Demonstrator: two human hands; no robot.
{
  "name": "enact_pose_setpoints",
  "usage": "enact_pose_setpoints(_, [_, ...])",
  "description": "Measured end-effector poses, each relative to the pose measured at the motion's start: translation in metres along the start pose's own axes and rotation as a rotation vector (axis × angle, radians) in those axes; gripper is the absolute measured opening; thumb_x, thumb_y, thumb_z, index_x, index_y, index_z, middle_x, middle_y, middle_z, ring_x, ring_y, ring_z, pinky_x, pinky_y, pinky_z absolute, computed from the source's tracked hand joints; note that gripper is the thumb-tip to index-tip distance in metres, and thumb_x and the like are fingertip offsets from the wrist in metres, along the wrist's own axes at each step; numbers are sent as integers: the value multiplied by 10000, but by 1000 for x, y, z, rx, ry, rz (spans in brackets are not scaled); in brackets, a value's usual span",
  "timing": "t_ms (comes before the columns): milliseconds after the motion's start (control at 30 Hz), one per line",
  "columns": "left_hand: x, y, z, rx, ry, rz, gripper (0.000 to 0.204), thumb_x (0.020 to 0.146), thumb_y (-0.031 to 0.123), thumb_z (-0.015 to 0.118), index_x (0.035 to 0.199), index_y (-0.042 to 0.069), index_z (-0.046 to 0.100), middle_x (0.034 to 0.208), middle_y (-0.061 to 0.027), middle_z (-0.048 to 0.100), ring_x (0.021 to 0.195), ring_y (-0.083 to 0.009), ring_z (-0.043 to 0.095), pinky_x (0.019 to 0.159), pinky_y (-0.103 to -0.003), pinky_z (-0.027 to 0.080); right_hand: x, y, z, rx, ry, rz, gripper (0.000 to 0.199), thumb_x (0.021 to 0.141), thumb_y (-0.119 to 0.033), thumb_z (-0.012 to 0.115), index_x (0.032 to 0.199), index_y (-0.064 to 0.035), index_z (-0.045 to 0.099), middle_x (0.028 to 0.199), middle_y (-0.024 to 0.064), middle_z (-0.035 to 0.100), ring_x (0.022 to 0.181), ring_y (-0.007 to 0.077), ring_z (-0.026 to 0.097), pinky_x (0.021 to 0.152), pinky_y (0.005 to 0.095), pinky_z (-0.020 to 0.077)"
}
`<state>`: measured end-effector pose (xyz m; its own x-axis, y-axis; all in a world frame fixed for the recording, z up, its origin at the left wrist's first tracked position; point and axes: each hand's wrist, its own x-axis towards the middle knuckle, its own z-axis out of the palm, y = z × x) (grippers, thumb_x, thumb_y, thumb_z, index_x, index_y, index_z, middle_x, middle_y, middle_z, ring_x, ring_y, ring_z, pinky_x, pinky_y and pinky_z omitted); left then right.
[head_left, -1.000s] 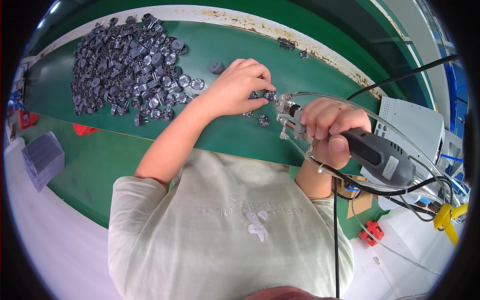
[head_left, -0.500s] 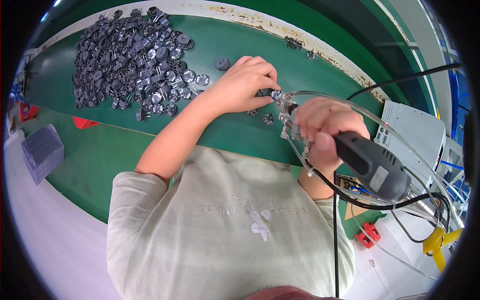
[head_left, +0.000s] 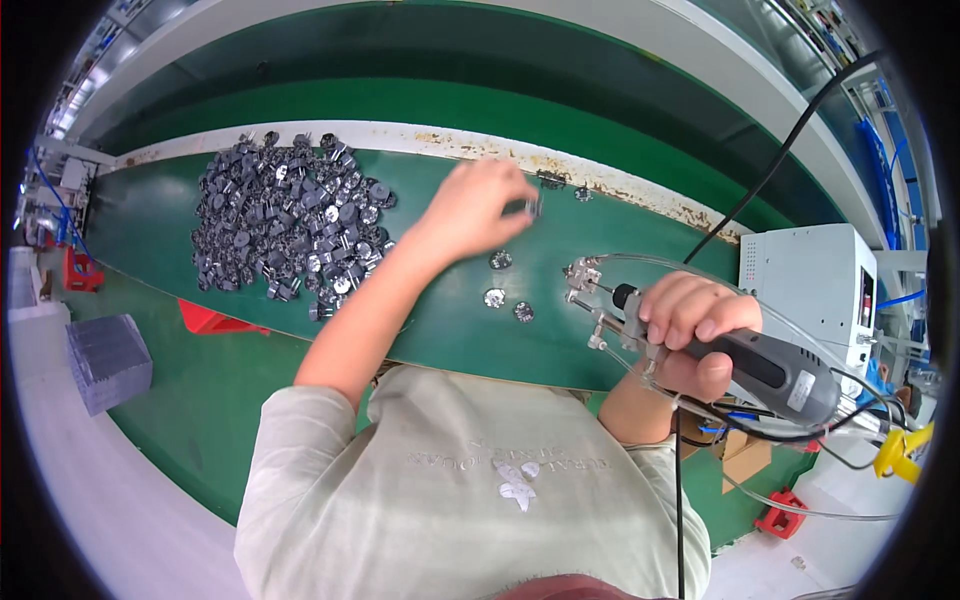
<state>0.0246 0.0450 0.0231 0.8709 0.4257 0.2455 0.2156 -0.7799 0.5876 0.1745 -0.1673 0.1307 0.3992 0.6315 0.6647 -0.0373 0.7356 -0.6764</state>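
Left hand [head_left: 470,205] pinches a small part [head_left: 527,208]: looks rigid, light; hold by its rim. Right hand [head_left: 690,335] clamps the driver [head_left: 760,370].

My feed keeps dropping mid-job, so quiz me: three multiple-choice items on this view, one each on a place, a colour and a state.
1. Where does the heap of small dark grey metal parts lie?
A. left on the belt
B. beside the grey box
C. on the floor

2. What colour is the belt surface?
A. blue
B. green
C. black

3. What is the right hand doing?
A. resting open
B. gripping the grey handheld power tool
C. pinching a part

Key: 1 A, the heap lies left of the left hand. 2 B, the belt is plainly green. 3 B, its fingers wrap the tool's body.
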Motion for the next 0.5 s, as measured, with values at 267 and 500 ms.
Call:
enact_pose_setpoints(267, [87,-64,29,306,262,-160,615,881,343,747,1421,75,631,1442,-140,601,1358,-349,535,1114,-513,435,-23,28,-5,-20,30,80,366,894,-228,867,984,-24,576,723,86,624,616,223,619,621,419,560])
enact_pose_setpoints(500, [-43,25,4,-281,-434,191,557,752,259,850,1267,90,721,1357,-96,647,1333,-327,551,1191,-487,346,-39,10,-10,-132,32,129,372,919,-298,819,960,-44,551,678,68,591,571,210,592,592,403,536])
